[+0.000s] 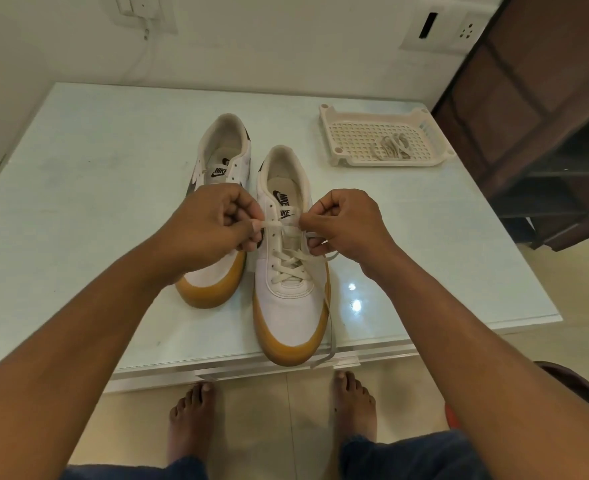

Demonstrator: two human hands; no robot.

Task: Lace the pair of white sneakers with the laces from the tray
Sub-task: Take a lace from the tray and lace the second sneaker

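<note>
While taut — lace [275, 224] between fingers [244, 216]

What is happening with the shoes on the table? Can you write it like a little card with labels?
near sneaker: laced partway, crisscrossed over the lower eyelets; top eyelets empty
far sneaker: beside it, partly hidden by the left hand; top eyelets look empty
left hand: pinches one end of the lace
right hand: pinches the lace on the other side
loose end: trails past the toe, over the edge of the table
tray: back right on the table
spare lace: bundled in the tray
</note>
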